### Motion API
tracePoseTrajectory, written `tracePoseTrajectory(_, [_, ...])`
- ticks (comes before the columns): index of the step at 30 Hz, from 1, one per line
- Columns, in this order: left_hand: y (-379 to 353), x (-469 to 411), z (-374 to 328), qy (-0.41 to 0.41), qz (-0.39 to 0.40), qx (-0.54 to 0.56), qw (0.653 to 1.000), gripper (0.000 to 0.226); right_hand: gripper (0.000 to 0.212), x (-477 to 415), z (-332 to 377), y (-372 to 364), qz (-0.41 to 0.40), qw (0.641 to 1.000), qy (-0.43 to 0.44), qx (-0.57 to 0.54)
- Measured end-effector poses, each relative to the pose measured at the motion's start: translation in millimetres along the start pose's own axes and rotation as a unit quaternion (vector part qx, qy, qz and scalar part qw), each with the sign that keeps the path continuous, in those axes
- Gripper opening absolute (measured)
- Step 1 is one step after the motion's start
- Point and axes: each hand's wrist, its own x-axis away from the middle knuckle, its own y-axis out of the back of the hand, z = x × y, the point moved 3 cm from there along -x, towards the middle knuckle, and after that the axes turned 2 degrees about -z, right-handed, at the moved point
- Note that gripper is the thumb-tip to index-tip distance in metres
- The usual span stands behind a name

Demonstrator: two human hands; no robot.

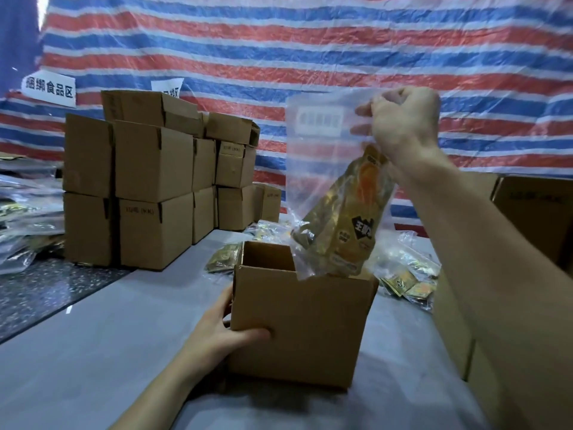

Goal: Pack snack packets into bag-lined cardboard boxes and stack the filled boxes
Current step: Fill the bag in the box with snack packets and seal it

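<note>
Head view, and the right hand (403, 122) is high, fingers curled tight around the gathered top of one clear plastic bag (316, 156). The bag hangs below that fist, long axis close to vertical, leaning so the bottom swings left of the wrist. Gold snack packets (347, 231) sit low inside it. One printed face reads clearly, there look to be more behind, and I can't count them.

Now the relation that matters: the bag's lower end sits right at the mouth of the one open box (297, 330), directly under the fist. Whether it has cleared the near rim I can't tell. A straight drop looks like the call, and the right hand is the one placed for it.

The left hand (223, 333) braces the box at its near-left corner, thumb pressed on the front face, fingers wrapped round the side. The box stands upright on the grey table (93, 352).

Counting: two hands, one bag aloft, one open box. Back left, a stack of closed boxes (152, 181), about eleven, some half hidden. Two more boxes (533, 212) at the right edge. Loose bagged packets (406, 274) lie behind the open box, too jumbled to count.
</note>
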Motion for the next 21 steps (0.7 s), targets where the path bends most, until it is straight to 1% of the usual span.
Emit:
tracePoseTrajectory(3, [-1, 0, 1, -0.004, 0.004, -0.001, 1.000, 0.102, 0.014, 10, -4, -9, 0.015, 1.000, 0.021, 0.004])
tracePoseTrajectory(5, [-1, -1, 2, -0.005, 0.003, 0.006, 1.000, 0.100, 0.018, 13, -6, -10, 0.005, 0.999, 0.032, 0.000])
tracePoseTrajectory(10, [0, -2, 3, -0.005, 0.003, 0.011, 1.000, 0.101, 0.019, 6, 4, -10, -0.024, 0.999, 0.025, -0.030])
tracePoseTrajectory(14, [0, -1, 3, -0.006, 0.000, 0.004, 1.000, 0.099, 0.016, 10, 4, -18, -0.016, 0.999, 0.034, -0.022])
tracePoseTrajectory(18, [1, -2, 4, -0.006, -0.006, -0.002, 1.000, 0.097, 0.017, 22, -8, -26, 0.019, 0.999, 0.025, -0.017])
tracePoseTrajectory(21, [2, -3, 6, -0.002, -0.006, -0.008, 1.000, 0.095, 0.017, 39, -19, -31, 0.083, 0.996, -0.021, -0.041])
